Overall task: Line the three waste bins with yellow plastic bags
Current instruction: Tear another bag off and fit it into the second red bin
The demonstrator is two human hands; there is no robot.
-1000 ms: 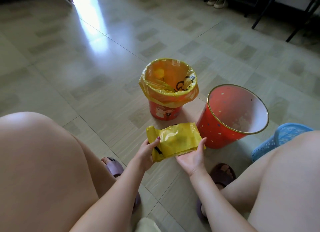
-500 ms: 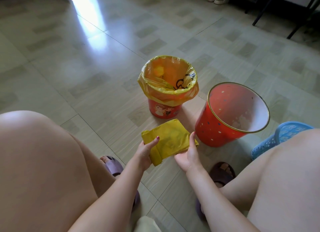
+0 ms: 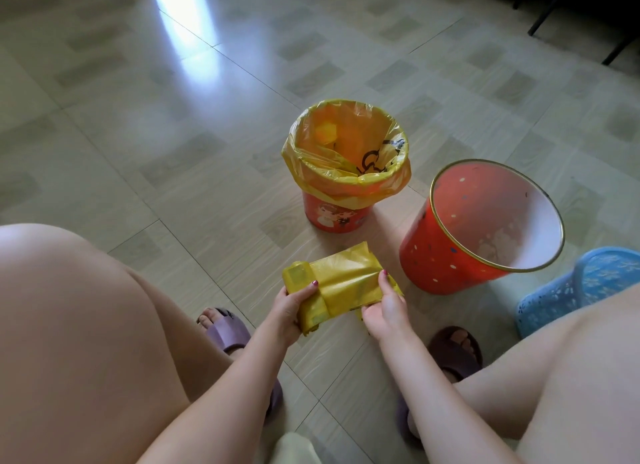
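A folded yellow plastic bag [image 3: 341,283] is held low over the floor between my knees. My left hand [image 3: 289,308] grips its rolled left end, thumb on top. My right hand [image 3: 384,304] pinches its right edge. Beyond it stands a small red bin [image 3: 332,218] lined with a yellow bag [image 3: 346,173] folded over its rim. To the right a larger red bin with a gold rim [image 3: 446,259] tilts toward me, bare inside. A blue bin [image 3: 581,287] shows partly at the right edge behind my knee.
My knees fill the lower left and lower right; both feet in purple slippers [image 3: 227,332] rest on the tiled floor. Dark furniture legs [image 3: 543,13] stand at the far right. Bright light reflects off the tiles at the upper left.
Both hands have turned the yellow bag and shifted their hold: the right hand went from lying under it to pinching its right edge, and a rolled band now shows at the left end.
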